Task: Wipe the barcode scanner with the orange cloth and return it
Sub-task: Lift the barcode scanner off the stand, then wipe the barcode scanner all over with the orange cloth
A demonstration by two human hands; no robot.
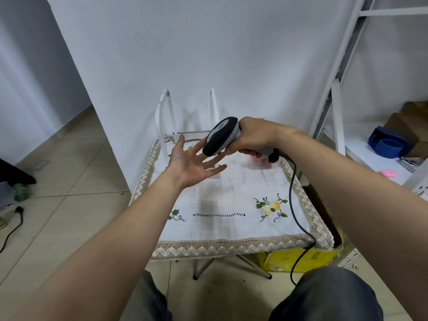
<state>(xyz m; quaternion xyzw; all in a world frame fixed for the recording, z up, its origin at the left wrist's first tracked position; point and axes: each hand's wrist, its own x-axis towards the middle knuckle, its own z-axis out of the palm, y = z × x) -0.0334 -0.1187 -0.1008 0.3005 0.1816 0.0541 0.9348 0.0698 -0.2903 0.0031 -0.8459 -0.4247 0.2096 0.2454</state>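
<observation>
Barcode scanner (220, 135): above counter (231, 200), my right hand (252, 135) gripping its handle.
Left hand (192, 163): mine, palm up, fingers spread, holding nothing, beside scanner head.

Plain storeroom-like room, tiled floor (76, 172), white metal shelving (335, 66), small cloth-covered table (231, 246)

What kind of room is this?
Likely a storeroom or back-room work corner: white metal shelving holding a cardboard box and blue tape dispenser, plus a corded barcode scanner held over a small cloth-covered table.
</observation>
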